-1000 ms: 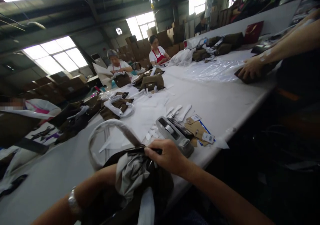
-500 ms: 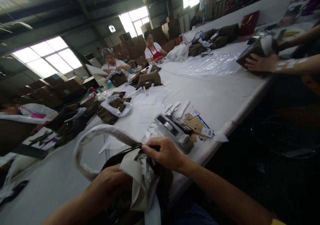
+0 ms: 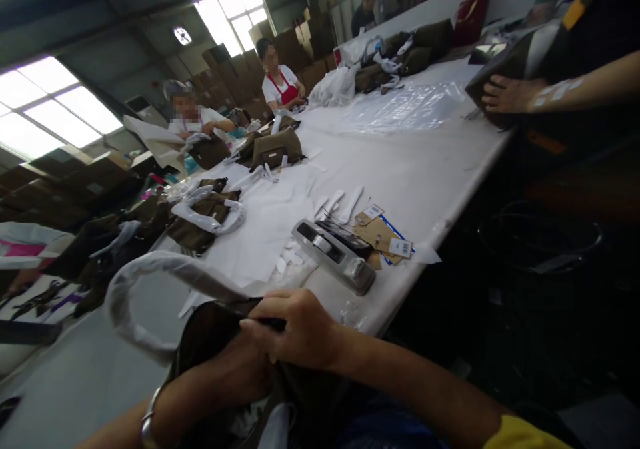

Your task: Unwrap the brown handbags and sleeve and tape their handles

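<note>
Holding brown bag [image 3: 207,326] open at near edge of table [image 3: 400,169].
Pinching its rim in right hand [image 3: 300,329]; reaching into its mouth with left hand [image 3: 245,366], cannot tell whether spread or closed. Near tape dispenser [image 3: 333,256] and tags [image 3: 380,237], with white-wrapped handle [image 3: 193,272] arching up at left.

The left hand [image 3: 246,366] has sunk into the bag [image 3: 204,329].

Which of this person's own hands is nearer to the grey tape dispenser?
Right. The right hand grips the edge of the bag, on the near side of the tape dispenser. The left hand is farther back and left, in the bag's opening.
</note>
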Action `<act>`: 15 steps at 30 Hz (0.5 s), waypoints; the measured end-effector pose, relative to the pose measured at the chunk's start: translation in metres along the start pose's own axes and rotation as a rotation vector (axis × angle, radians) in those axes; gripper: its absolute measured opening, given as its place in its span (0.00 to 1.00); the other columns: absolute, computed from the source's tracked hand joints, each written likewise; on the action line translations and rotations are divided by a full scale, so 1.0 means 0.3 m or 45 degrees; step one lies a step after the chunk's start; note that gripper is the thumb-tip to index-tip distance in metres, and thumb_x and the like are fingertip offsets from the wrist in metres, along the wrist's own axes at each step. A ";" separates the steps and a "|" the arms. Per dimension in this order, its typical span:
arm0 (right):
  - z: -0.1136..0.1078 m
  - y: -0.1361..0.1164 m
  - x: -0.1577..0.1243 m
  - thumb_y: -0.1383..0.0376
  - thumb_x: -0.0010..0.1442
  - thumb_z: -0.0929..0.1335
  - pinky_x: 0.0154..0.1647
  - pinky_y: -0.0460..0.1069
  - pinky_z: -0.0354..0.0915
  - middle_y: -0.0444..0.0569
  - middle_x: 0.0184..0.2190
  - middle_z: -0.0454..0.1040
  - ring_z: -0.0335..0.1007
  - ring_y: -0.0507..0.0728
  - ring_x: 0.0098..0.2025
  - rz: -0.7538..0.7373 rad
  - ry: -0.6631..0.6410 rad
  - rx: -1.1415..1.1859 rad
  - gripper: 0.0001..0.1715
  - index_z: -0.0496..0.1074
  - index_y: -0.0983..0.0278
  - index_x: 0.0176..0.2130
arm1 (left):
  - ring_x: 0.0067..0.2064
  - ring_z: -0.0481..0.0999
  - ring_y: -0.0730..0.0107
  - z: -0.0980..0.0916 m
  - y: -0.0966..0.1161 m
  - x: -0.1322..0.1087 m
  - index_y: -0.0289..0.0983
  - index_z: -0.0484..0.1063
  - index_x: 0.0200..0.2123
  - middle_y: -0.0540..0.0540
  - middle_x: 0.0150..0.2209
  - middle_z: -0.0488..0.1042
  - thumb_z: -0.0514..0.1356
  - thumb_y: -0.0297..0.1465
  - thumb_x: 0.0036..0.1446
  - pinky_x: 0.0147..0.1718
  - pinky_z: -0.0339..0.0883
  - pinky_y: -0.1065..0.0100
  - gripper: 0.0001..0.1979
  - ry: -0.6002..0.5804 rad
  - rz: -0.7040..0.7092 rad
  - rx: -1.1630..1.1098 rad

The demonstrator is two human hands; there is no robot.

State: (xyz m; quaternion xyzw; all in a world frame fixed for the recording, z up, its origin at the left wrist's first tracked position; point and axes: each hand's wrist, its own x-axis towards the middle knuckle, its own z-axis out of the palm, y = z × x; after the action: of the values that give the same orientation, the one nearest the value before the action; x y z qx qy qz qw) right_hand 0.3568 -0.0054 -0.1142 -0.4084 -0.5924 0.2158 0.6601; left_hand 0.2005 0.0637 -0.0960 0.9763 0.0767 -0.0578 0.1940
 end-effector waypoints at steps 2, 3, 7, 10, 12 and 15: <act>-0.041 0.010 0.001 0.63 0.63 0.70 0.35 0.42 0.66 0.48 0.28 0.79 0.74 0.50 0.29 0.030 0.093 0.005 0.11 0.80 0.67 0.32 | 0.43 0.80 0.56 -0.010 -0.006 0.001 0.36 0.78 0.43 0.39 0.43 0.82 0.55 0.30 0.57 0.44 0.76 0.63 0.14 0.105 0.020 -0.010; -0.060 0.014 0.002 0.63 0.64 0.70 0.35 0.42 0.66 0.47 0.28 0.80 0.74 0.50 0.29 0.059 0.127 0.006 0.11 0.80 0.66 0.33 | 0.42 0.81 0.57 -0.015 -0.009 -0.001 0.36 0.78 0.43 0.40 0.42 0.81 0.55 0.29 0.57 0.43 0.77 0.64 0.14 0.168 0.019 -0.014; -0.091 0.031 0.005 0.63 0.65 0.68 0.35 0.43 0.67 0.46 0.29 0.81 0.76 0.51 0.30 0.088 0.126 0.012 0.12 0.80 0.65 0.34 | 0.36 0.80 0.62 -0.039 0.019 -0.006 0.40 0.76 0.40 0.45 0.32 0.80 0.55 0.26 0.57 0.40 0.76 0.66 0.11 0.203 0.141 0.001; -0.070 0.049 0.004 0.60 0.66 0.68 0.36 0.43 0.67 0.48 0.31 0.81 0.76 0.51 0.32 0.141 0.091 0.081 0.14 0.80 0.64 0.34 | 0.33 0.78 0.62 -0.054 0.076 0.000 0.43 0.76 0.39 0.49 0.27 0.77 0.53 0.25 0.57 0.41 0.75 0.65 0.13 -0.051 0.276 0.042; -0.039 0.052 0.006 0.58 0.65 0.69 0.34 0.43 0.66 0.47 0.30 0.81 0.74 0.51 0.30 0.207 0.060 0.170 0.15 0.80 0.65 0.33 | 0.32 0.77 0.61 -0.043 0.096 0.010 0.44 0.77 0.37 0.49 0.26 0.76 0.54 0.27 0.57 0.40 0.74 0.66 0.11 -0.153 0.335 0.066; 0.023 0.019 0.024 0.57 0.64 0.71 0.32 0.42 0.65 0.46 0.27 0.79 0.70 0.50 0.28 0.287 0.041 0.368 0.16 0.80 0.67 0.32 | 0.30 0.76 0.63 0.022 0.072 0.038 0.43 0.76 0.29 0.51 0.25 0.75 0.59 0.36 0.59 0.34 0.73 0.69 0.08 -0.098 0.160 0.019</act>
State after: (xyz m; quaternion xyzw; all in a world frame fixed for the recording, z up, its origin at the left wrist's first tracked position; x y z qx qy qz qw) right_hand 0.3527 0.0054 -0.1146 -0.3765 -0.4951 0.3645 0.6930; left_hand 0.2149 0.0429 -0.0957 0.9776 0.0072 -0.0833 0.1929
